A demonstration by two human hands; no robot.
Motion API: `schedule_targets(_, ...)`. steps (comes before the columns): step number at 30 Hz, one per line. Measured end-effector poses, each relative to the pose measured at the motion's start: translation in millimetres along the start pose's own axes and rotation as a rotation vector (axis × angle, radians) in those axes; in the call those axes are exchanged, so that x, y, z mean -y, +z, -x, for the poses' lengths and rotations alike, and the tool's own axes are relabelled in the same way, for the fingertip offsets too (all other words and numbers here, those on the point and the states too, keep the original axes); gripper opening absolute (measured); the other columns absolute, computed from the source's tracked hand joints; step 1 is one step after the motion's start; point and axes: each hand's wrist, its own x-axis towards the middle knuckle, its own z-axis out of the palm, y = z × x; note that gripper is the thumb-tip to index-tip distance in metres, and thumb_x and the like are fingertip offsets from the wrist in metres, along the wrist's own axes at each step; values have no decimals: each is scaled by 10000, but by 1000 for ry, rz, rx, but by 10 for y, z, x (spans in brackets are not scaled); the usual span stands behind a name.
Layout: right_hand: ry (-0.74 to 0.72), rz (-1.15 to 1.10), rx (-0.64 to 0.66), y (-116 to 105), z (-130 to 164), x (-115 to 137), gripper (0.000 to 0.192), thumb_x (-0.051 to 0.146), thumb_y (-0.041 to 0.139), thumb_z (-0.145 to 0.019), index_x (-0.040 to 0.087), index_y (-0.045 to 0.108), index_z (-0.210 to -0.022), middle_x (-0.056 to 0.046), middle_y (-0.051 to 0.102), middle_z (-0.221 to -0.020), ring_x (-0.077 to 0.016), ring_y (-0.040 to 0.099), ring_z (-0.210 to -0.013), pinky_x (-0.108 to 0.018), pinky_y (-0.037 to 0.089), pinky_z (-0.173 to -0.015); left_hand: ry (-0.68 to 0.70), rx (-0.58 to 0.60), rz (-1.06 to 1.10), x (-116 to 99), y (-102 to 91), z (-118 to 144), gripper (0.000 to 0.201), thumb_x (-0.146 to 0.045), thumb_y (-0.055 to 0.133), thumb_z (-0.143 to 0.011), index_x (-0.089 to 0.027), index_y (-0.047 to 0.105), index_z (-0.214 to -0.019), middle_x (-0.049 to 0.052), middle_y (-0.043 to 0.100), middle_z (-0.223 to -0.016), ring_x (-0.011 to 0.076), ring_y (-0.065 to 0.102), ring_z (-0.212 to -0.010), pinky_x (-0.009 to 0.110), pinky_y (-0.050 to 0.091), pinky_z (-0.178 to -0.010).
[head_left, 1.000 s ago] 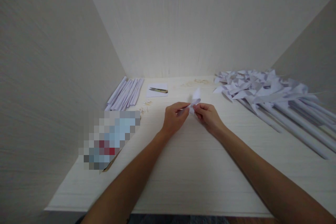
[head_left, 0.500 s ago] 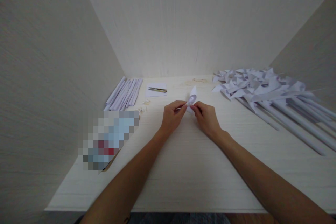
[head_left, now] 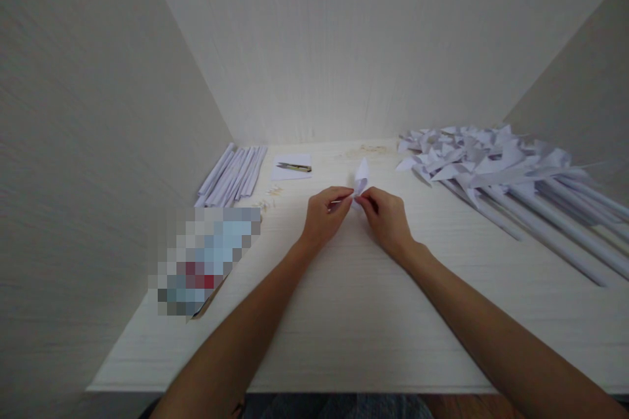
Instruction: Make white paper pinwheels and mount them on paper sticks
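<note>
A small white paper pinwheel (head_left: 362, 175), its blades curled, stands up from between my fingertips over the middle of the table. My left hand (head_left: 324, 213) pinches it from the left side with thumb and forefinger. From the right, my right hand (head_left: 386, 213) pinches it as well, and the fingertips of both hands almost meet. The lower part of the paper is mostly hidden by my fingers.
Finished-looking paper pinwheels on rolled sticks (head_left: 496, 163) are heaped at the right. Paper tubes (head_left: 232, 173) lie at the back left. Thread snips (head_left: 293, 167) rest on white paper sheets (head_left: 289, 175). A blurred flat object (head_left: 211, 262) lies at the left, near small scraps (head_left: 270, 196).
The upright curled part of the paper looks narrower and more folded. My left fingertips have shifted slightly right, closer to my right hand.
</note>
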Motion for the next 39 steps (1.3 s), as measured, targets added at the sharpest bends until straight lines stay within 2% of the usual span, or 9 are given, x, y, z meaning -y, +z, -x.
schedule_targets(4,2,-57,-21,6,6,-16,212,227,449,-814,175,504,-616,-16,538,-578,-129,444,-531,-245,312,-543,11,-1,12,9,-8,-1,143,-180,551,-708,-130,666,-778,87,674,-871,139,604,-788,247,489,-689)
schedule_targets(10,-16,-82,50,-13,-13,-30,221,207,409,-825,182,463,-611,-11,511,-578,-130,435,-542,-249,307,-559,-10,0,41,62,-49,-40,217,-84,489,-703,-151,686,-763,45,688,-808,119,605,-766,237,463,-733)
schedule_targets(15,-37,-88,155,-38,-23,-59,227,218,392,-831,171,493,-634,-27,536,-609,-136,456,-565,-253,310,-566,-129,96,148,97,-76,-59,124,-167,573,-672,-156,693,-701,19,682,-712,115,608,-648,236,480,-657)
schedule_targets(21,-30,-201,217,-74,-30,-51,219,231,404,-818,166,520,-644,-10,536,-585,-122,459,-550,-237,313,-547,-274,77,223,84,-109,-71,74,-168,624,-605,-134,673,-649,-1,648,-580,100,588,-536,214,479,-561)
schedule_targets(27,-28,-265,251,-87,-42,-62,223,243,408,-788,171,481,-590,6,497,-545,-111,440,-524,-232,306,-523,-306,85,187,59,-105,-65,57,-156,607,-608,-129,643,-643,1,640,-571,108,600,-542,217,485,-546)
schedule_targets(32,-39,-295,328,-125,-48,-126,230,272,404,-767,170,465,-571,14,459,-521,-107,410,-509,-232,294,-504,-329,155,172,46,-92,-60,50,-133,588,-603,-130,628,-633,-11,630,-545,96,593,-514,205,485,-538)
schedule_targets(39,-26,-424,519,-182,-64,-218,240,314,406,-743,159,507,-590,13,452,-542,-106,394,-523,-230,311,-500,-346,266,173,93,-97,-43,45,-153,616,-598,-129,625,-634,-12,629,-544,94,588,-497,212,492,-536)
